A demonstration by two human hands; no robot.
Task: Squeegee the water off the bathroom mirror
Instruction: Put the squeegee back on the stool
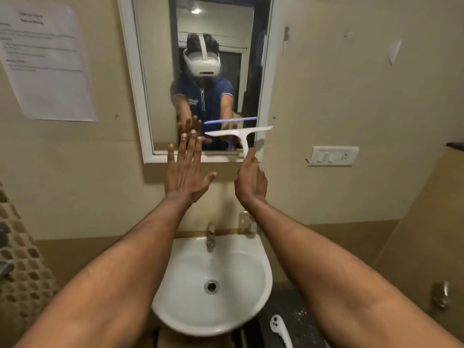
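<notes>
A white-framed mirror (155, 71) hangs on the beige wall above the sink. My right hand (251, 183) grips the handle of a white squeegee (239, 133), whose blade lies roughly level against the lower right part of the glass. My left hand (187, 167) is held up flat with fingers spread, its fingertips at the mirror's lower edge, left of the squeegee. The mirror reflects a person in a blue shirt with a headset, both hands and the blade's blue edge.
A white basin (175, 307) with a chrome tap (211, 237) sits below my arms. A white controller (280, 327) lies on the dark counter at the right. A switch plate (332, 155) is on the wall right of the mirror, a paper notice (47, 64) at its left.
</notes>
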